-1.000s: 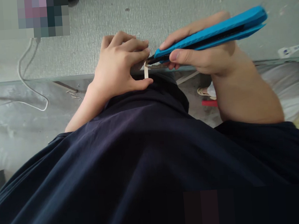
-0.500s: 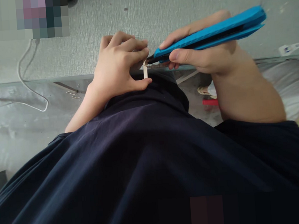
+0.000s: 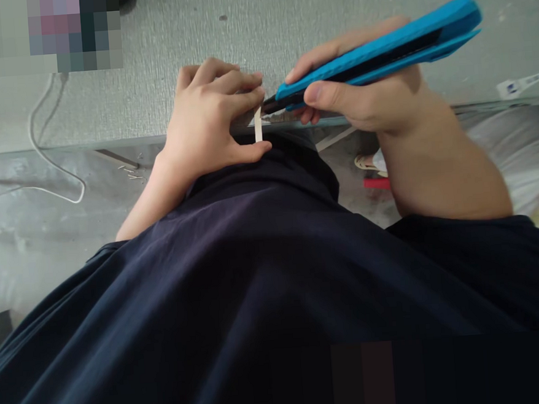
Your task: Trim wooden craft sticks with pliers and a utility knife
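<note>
My left hand [image 3: 212, 117] is at the table's front edge, closed on a short, pale flat strip [image 3: 258, 126] that looks like wood. Its thumb presses the lower end of the strip, and the fingertips cover the upper end. My right hand [image 3: 358, 91] is wrapped round a blue box cutter [image 3: 379, 49] with a dark nose. The cutter slants down to the left, its tip right beside the upper part of the strip. Whether the blade touches the strip I cannot tell.
The grey textured table [image 3: 156, 31] ends in a straight front edge. A white cable [image 3: 31, 123] hangs over it at the left. A printed white label [image 3: 520, 86] lies at the right. Below are small slivers [image 3: 131, 171] on the floor and a red object [image 3: 376, 183].
The back end of the box cutter has risen slightly, so it slants a little more steeply. My left hand keeps its hold on the strip; the whole view has shifted slightly.
</note>
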A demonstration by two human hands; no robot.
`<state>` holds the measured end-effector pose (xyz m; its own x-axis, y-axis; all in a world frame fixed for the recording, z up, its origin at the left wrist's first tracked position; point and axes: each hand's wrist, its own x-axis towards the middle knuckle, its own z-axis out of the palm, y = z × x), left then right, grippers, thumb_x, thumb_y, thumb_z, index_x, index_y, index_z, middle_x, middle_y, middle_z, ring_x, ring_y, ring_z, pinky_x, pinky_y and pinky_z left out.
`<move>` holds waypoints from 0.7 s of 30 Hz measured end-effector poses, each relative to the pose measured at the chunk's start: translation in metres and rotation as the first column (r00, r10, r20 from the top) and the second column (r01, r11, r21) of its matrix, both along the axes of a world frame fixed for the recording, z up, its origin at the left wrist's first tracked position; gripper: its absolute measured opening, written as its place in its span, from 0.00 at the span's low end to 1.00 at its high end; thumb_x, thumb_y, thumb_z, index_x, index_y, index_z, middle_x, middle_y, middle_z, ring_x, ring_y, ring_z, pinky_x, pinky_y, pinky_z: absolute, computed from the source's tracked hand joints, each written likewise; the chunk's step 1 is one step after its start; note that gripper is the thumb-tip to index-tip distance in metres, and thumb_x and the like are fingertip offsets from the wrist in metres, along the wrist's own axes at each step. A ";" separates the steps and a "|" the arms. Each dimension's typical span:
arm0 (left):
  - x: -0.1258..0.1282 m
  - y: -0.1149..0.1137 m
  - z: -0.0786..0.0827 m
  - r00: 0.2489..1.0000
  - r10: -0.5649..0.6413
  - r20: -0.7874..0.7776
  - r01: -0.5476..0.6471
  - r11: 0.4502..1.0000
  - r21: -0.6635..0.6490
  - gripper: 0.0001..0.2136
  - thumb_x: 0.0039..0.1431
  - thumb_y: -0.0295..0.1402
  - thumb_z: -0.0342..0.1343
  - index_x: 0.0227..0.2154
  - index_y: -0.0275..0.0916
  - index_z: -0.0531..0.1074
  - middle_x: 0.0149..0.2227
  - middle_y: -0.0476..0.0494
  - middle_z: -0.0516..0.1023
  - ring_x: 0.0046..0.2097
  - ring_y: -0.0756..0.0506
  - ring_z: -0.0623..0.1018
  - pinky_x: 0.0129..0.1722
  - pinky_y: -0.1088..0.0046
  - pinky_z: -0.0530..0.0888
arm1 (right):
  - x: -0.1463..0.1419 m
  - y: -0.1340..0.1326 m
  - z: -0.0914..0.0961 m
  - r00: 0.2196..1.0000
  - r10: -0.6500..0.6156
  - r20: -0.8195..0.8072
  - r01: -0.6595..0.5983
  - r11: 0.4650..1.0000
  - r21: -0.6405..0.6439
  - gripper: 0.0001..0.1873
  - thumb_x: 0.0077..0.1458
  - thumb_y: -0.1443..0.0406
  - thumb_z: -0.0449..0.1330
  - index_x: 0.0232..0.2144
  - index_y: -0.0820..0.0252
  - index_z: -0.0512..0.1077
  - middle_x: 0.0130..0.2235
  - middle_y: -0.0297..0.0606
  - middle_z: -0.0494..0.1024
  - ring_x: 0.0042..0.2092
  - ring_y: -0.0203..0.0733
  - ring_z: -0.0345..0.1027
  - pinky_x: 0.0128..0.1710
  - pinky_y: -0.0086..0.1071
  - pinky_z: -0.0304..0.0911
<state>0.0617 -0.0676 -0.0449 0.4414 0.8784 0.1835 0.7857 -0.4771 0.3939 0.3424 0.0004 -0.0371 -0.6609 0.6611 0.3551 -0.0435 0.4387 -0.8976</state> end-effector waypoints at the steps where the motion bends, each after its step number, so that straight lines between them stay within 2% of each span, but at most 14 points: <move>1: 0.001 0.000 -0.001 1.000 0.004 0.000 -0.004 1.000 0.000 0.39 0.53 0.70 0.68 0.65 0.61 0.83 0.73 0.47 0.81 0.74 0.17 0.69 0.71 0.27 0.56 | -0.002 -0.002 0.000 0.999 -0.021 -0.024 0.021 1.000 -0.008 0.12 0.64 0.50 0.79 0.47 0.43 0.91 0.33 0.29 0.91 0.27 0.34 0.83 0.25 0.25 0.78; 3: 0.006 -0.002 -0.005 0.999 0.042 -0.013 -0.042 0.999 0.000 0.44 0.53 0.75 0.66 0.66 0.55 0.82 0.73 0.43 0.80 0.73 0.18 0.68 0.71 0.29 0.55 | -0.006 -0.009 -0.001 0.995 -0.075 -0.059 0.075 0.997 -0.014 0.17 0.63 0.46 0.79 0.47 0.46 0.90 0.31 0.30 0.89 0.26 0.34 0.81 0.24 0.26 0.78; 5: 0.013 -0.004 -0.011 0.990 0.138 -0.002 -0.138 0.990 0.013 0.45 0.56 0.78 0.62 0.64 0.50 0.81 0.73 0.39 0.80 0.72 0.19 0.67 0.71 0.30 0.55 | -0.010 -0.016 -0.001 0.988 -0.136 -0.072 0.137 0.991 -0.002 0.18 0.63 0.45 0.79 0.46 0.47 0.89 0.31 0.30 0.88 0.25 0.35 0.79 0.24 0.29 0.77; 8: 0.023 -0.007 -0.021 0.955 0.290 0.060 -0.293 0.955 0.054 0.41 0.66 0.76 0.52 0.62 0.49 0.80 0.72 0.36 0.78 0.71 0.19 0.65 0.70 0.32 0.55 | -0.016 -0.024 -0.001 0.964 -0.249 -0.091 0.256 0.964 0.072 0.19 0.64 0.43 0.78 0.43 0.48 0.88 0.31 0.31 0.88 0.26 0.37 0.79 0.23 0.33 0.73; 10: 0.026 -0.009 -0.024 0.940 0.337 0.054 -0.341 0.938 0.069 0.41 0.68 0.76 0.48 0.62 0.48 0.80 0.72 0.35 0.77 0.71 0.18 0.65 0.69 0.32 0.56 | -0.018 -0.028 -0.001 0.941 -0.324 -0.097 0.336 0.931 0.143 0.21 0.64 0.41 0.77 0.41 0.49 0.87 0.31 0.33 0.87 0.27 0.38 0.80 0.26 0.36 0.72; 13: 0.025 -0.012 -0.026 0.938 0.348 -0.001 -0.347 0.935 0.074 0.44 0.67 0.77 0.45 0.65 0.47 0.79 0.73 0.33 0.77 0.72 0.18 0.66 0.69 0.32 0.57 | -0.019 -0.032 -0.001 0.912 -0.399 -0.098 0.410 0.897 0.166 0.23 0.65 0.39 0.74 0.41 0.50 0.86 0.31 0.33 0.86 0.29 0.39 0.79 0.30 0.37 0.71; 17: 0.018 -0.018 -0.035 0.959 0.280 0.051 -0.284 0.952 0.112 0.47 0.64 0.76 0.51 0.74 0.50 0.73 0.76 0.35 0.76 0.73 0.17 0.67 0.70 0.30 0.60 | -0.026 -0.036 -0.002 0.898 -0.438 -0.050 0.441 0.894 0.081 0.29 0.63 0.33 0.72 0.41 0.48 0.84 0.31 0.33 0.85 0.28 0.41 0.78 0.27 0.37 0.72; 21: 0.011 -0.018 -0.048 0.972 0.224 0.070 -0.232 0.961 0.150 0.46 0.64 0.70 0.55 0.81 0.60 0.65 0.75 0.39 0.78 0.76 0.15 0.68 0.68 0.28 0.63 | -0.048 -0.039 -0.006 0.953 -0.291 0.082 0.298 0.951 -0.078 0.33 0.64 0.29 0.68 0.45 0.48 0.80 0.33 0.34 0.84 0.37 0.47 0.87 0.31 0.36 0.80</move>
<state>0.0727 -0.0860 -0.0928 0.2187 0.9132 0.3439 0.8612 -0.3463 0.3720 0.2947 -0.0389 -0.0435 -0.4528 0.8567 0.2471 0.1392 0.3416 -0.9295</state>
